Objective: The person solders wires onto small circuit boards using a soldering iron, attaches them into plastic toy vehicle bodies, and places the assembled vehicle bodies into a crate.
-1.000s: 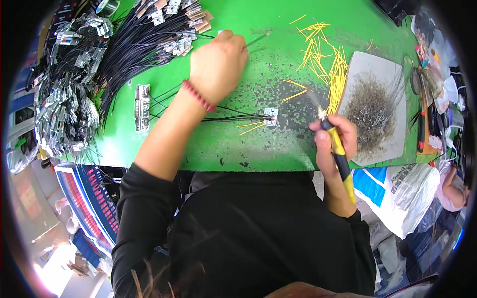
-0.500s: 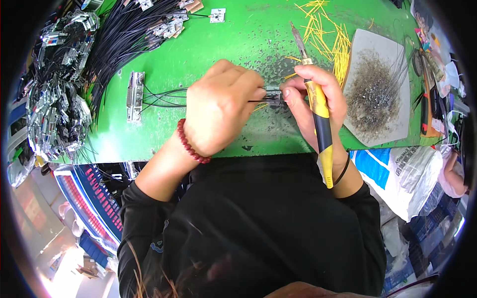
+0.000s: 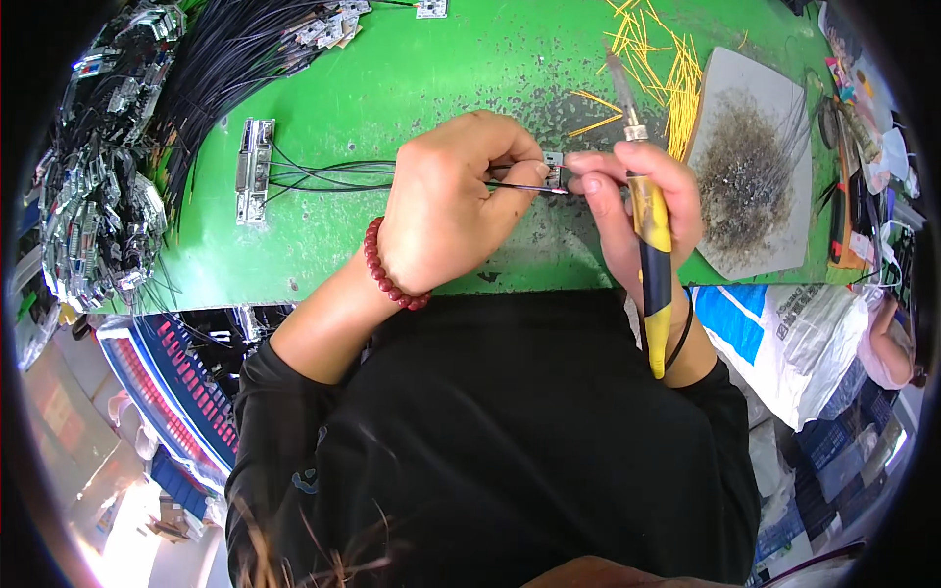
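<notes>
Black wires (image 3: 333, 181) run from a silvery metal-cased part (image 3: 256, 172) on the green table to my left hand (image 3: 461, 201). That hand is closed, its thumb and fingertips pinching a black wire beside a small circuit board (image 3: 554, 169). My right hand (image 3: 647, 206) grips a yellow-and-black soldering iron (image 3: 652, 245), its metal tip pointing up and away from the board. The thumb and forefinger of the right hand sit close to the board's right edge; whether they touch it, I cannot tell.
A grey board (image 3: 792, 220) carrying dark debris lies on the right. Thin yellow sticks (image 3: 676, 83) are scattered at the back. Bundled black wires (image 3: 216, 69) and piled metal-cased parts (image 3: 103, 196) fill the left side. A white bag (image 3: 794, 343) is below the table edge.
My right hand and the soldering iron have shifted slightly right. The left hand has also moved a little right, and its fingers now pinch the wire near the board.
</notes>
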{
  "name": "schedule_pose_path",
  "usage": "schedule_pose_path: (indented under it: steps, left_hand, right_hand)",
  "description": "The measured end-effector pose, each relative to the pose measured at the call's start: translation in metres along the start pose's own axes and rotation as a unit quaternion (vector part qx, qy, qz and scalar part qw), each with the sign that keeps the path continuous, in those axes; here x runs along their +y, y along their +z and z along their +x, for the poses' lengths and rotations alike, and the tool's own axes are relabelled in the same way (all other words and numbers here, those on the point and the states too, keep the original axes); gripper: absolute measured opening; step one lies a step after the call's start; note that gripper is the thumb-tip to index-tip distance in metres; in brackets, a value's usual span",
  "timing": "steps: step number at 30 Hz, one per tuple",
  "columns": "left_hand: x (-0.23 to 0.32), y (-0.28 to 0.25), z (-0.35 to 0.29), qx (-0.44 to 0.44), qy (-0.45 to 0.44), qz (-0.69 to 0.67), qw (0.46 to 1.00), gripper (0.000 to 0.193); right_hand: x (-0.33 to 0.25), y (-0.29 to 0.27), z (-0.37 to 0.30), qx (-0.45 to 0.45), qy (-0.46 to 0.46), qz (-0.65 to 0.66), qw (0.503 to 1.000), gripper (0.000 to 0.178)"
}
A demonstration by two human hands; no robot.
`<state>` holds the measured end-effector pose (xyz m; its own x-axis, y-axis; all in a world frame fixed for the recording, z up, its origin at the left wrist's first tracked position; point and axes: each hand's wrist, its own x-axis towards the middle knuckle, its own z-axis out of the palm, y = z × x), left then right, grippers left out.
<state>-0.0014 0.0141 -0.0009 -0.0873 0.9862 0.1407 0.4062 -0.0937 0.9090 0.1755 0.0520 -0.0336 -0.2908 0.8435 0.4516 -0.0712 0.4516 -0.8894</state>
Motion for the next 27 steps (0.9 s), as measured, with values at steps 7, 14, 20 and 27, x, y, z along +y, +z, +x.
schedule_pose_path:
  steps: [7,14,20,27]
  left_hand:
    - [0.004,0.000,-0.002,-0.004,0.035,0.027,0.999,0.009]
    - [0.001,0.001,-0.005,-0.007,0.023,0.024,0.999,0.008]
    - [-0.004,0.002,-0.005,-0.037,0.048,0.055,0.997,0.004]
    - [-0.004,0.001,-0.007,-0.041,0.032,0.041,0.998,0.004]
  right_hand:
    - [-0.003,0.002,0.001,-0.003,0.011,-0.005,1.000,0.028]
    - [-0.007,0.001,0.006,-0.032,0.010,-0.059,0.998,0.024]
    - [-0.001,0.002,0.006,-0.047,-0.019,-0.067,0.996,0.022]
    - [-0.004,0.002,0.008,-0.042,-0.006,-0.053,0.998,0.021]
